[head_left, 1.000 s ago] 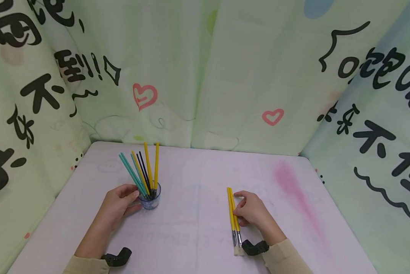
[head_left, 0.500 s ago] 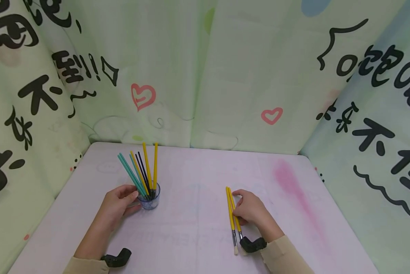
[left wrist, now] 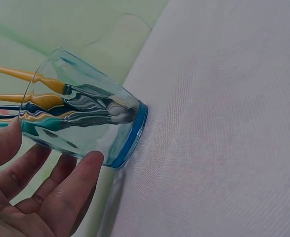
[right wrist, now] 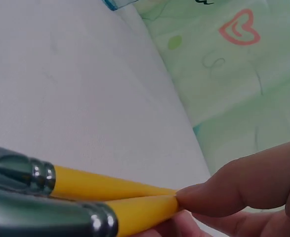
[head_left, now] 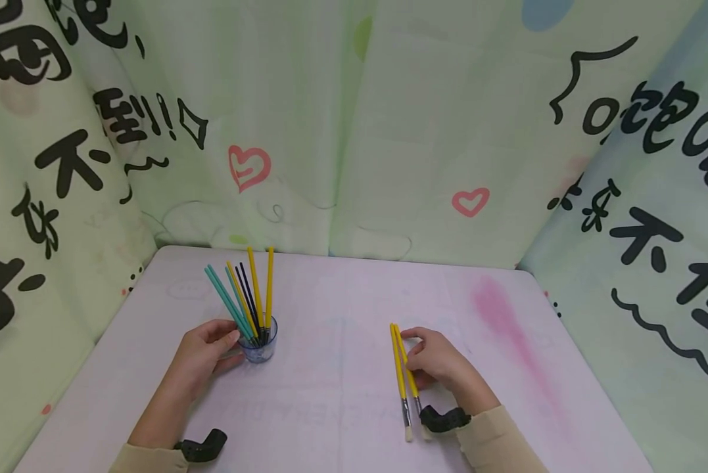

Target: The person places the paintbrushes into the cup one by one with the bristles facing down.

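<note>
A clear blue-tinted glass cup stands upright on the table, holding several paintbrushes with yellow, teal and dark handles, bristles down. My left hand holds the cup from its left side. In the left wrist view, the thumb is near the rim and the fingers are along the side of the cup. To the right, my right hand pinches two yellow-handled paintbrushes, pale bristles toward me. Up close, the thumb presses the yellow handles; the fingers beneath are partly hidden.
A whitish-pink cloth covers the table, with a pink stain at the right. Pale green curtains with black lettering and hearts surround its back and sides. Black wrist straps sit at both cuffs.
The two brushes in my right hand have fanned apart slightly at the bristle ends. My left hand and the cup have stayed in place.
</note>
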A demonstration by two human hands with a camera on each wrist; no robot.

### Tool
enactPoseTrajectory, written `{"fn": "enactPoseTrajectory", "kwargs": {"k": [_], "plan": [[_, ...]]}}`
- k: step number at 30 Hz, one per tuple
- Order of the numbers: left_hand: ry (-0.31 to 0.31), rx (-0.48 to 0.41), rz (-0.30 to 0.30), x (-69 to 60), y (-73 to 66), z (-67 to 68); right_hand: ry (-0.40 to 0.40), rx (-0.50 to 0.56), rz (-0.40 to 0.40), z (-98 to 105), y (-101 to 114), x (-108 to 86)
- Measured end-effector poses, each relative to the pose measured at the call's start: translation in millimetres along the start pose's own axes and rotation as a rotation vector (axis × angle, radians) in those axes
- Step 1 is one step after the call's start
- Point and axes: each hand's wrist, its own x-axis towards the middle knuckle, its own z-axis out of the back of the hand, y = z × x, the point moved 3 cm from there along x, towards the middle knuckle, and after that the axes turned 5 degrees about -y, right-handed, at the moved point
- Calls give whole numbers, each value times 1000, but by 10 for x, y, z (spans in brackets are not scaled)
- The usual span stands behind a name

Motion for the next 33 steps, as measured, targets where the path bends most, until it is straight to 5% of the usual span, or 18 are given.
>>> {"fn": "enactPoseTrajectory", "kwargs": {"k": [11, 21, 33], "plan": [[6, -29, 6, -5, -15, -5, -20, 234, 107, -91, 248, 69], [13, -34, 4, -17, -17, 1, -134, 423, 199, -377, 661, 95], [12, -28, 4, -30, -31, -9, -124, 675, 373, -734, 1202, -15]]}}
